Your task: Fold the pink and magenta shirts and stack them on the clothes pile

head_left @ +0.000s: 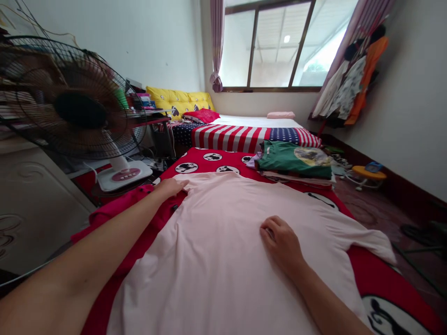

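A pale pink shirt point(223, 251) lies spread out on the near side of the folded stack point(295, 160), on a red cover point(370, 270) with black-and-white ovals. It's a plain, soft-looking thing, almost cream where the light from beyond the stack falls on it. Its middle is fairly smooth, but long shallow creases run down the part farthest left of the stack. One short sleeve point(372, 242) reaches out to the right, nearer the person than the stack, with a few folds gathered where it joins the body. The top edge runs just on the near side of the stack; the hem is out of sight.

The left hand point(172, 187) is well to the left of the stack, at the shirt's far left corner, forefinger stretched along the cloth; whether the thumb pinches any of it I can't tell. The right hand point(282, 242) rests on the shirt straight out from the stack's near side, its fingers loosely curled with a little gap to the thumb and nothing visible in their grasp.
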Tool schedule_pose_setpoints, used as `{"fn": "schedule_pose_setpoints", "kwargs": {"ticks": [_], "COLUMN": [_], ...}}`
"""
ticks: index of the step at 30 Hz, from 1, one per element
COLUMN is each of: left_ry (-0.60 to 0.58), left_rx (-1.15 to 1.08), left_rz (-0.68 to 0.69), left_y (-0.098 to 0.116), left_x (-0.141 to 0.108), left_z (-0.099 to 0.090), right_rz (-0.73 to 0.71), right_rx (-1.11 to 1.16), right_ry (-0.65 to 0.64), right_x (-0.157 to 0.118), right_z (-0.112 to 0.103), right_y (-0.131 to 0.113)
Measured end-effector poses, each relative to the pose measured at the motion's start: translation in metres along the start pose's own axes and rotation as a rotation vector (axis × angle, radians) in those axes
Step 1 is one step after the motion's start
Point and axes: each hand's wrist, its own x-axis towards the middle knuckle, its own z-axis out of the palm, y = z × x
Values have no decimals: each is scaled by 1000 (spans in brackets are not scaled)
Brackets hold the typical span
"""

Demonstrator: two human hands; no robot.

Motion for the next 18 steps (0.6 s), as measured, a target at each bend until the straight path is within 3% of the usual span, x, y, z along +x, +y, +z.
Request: {"fn": "schedule_pose_setpoints", "kwargs": {"ticks": [4,7,10,13,14,16,18], "left_ry": [40,145,250,269,212,-53,-255], "left_rx": [-87,-143,-211,-300,-373,-430,-402], "left_rz": [-29,25,118,337,526,886,1025], "left_y": [-1,16,54,107,123,145,150], "left_x": [0,-3,-10,-36,-49,-79,-107], "left_z": [19,18,5,-10,-14,-20,-24], "right_rz": [0,11,19,17,16,27,56], "right_rx": [145,195,215,240,254,298,355], "right_ry": [2,16,26,28,26,29,67], "right_x": [0,0,0,-1,-2,-2,-2], "right_z": [-1,-4,-5,-5,-4,-4,-3], "right_y": [8,7,5,6,6,8,11]}}
